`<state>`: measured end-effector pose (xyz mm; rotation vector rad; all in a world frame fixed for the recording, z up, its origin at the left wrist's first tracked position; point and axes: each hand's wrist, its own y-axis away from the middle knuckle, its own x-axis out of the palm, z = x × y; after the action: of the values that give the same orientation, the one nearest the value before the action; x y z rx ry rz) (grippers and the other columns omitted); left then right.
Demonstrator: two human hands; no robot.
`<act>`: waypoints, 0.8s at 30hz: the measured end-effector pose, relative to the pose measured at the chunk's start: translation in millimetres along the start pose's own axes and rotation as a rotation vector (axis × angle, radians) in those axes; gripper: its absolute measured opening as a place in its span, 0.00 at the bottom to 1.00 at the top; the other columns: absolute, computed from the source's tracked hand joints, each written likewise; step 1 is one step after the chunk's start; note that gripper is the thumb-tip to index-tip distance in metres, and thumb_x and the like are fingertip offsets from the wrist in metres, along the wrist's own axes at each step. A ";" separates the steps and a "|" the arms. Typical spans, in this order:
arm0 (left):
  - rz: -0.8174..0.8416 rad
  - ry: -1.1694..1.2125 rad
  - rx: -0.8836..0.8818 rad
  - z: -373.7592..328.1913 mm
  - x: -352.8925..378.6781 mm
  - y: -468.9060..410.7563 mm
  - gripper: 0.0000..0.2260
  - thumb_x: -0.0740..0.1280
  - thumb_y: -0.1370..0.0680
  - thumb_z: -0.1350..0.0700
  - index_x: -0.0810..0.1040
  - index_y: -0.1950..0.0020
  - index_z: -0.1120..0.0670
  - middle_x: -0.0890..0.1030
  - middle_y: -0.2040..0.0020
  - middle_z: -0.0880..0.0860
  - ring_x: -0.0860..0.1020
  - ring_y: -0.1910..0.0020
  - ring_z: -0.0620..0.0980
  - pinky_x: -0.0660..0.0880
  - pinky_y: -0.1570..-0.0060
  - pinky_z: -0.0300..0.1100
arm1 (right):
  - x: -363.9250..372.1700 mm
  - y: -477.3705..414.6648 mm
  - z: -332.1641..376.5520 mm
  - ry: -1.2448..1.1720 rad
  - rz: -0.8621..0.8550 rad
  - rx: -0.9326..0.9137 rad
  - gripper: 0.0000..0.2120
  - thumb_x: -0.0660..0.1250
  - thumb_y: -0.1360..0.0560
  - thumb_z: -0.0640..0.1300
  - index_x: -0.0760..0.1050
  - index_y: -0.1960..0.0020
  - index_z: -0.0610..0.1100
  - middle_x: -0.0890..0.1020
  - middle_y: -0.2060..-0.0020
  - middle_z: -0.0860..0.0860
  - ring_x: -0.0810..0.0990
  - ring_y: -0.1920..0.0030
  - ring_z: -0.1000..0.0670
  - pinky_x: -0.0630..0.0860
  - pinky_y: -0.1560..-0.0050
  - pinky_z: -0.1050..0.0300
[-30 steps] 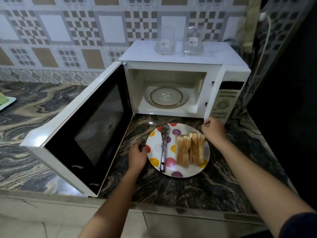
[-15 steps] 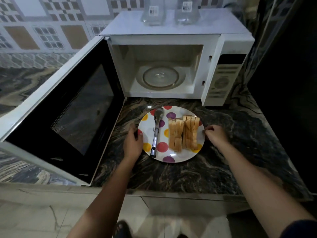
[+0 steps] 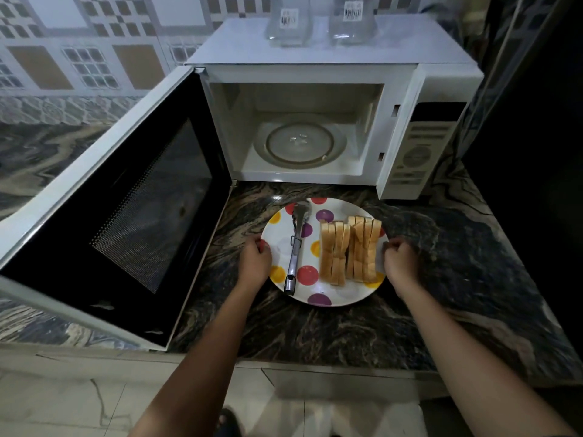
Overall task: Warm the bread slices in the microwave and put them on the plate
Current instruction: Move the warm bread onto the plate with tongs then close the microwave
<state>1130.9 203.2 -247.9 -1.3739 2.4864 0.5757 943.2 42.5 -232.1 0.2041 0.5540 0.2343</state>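
A white plate (image 3: 334,296) with coloured dots rests on the dark marble counter in front of the white microwave (image 3: 315,58). Several bread slices (image 3: 348,250) stand on edge on its right half. Metal tongs (image 3: 296,247) lie on its left half. My left hand (image 3: 255,261) grips the plate's left rim. My right hand (image 3: 400,261) is closed on the plate's right rim. The microwave door (image 3: 126,209) hangs wide open to the left, and the glass turntable (image 3: 299,143) inside is bare.
Two clear glass jars (image 3: 287,20) stand on top of the microwave. The control panel (image 3: 416,149) is on its right side. A dark wall runs along the right of the counter (image 3: 441,279). The open door blocks the counter on the left.
The view has come closer and lower. My right hand moved from the far right of the plate down to its right rim; both hands now close on the rim.
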 end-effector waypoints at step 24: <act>-0.227 0.508 -0.049 4.1 10.9 82.3 0.17 0.58 0.20 0.64 0.71 0.32 0.56 0.76 0.36 0.57 0.75 0.37 0.55 0.70 0.34 0.52 | -12.5 41.4 -15.4 -0.540 0.073 -0.052 0.15 0.58 0.20 0.40 0.73 0.35 0.42 0.76 0.36 0.45 0.73 0.36 0.46 0.69 0.37 0.56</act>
<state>1055.4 236.3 -237.6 -1.9952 2.6329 0.2618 917.7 80.5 -228.2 0.2267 0.0047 0.2521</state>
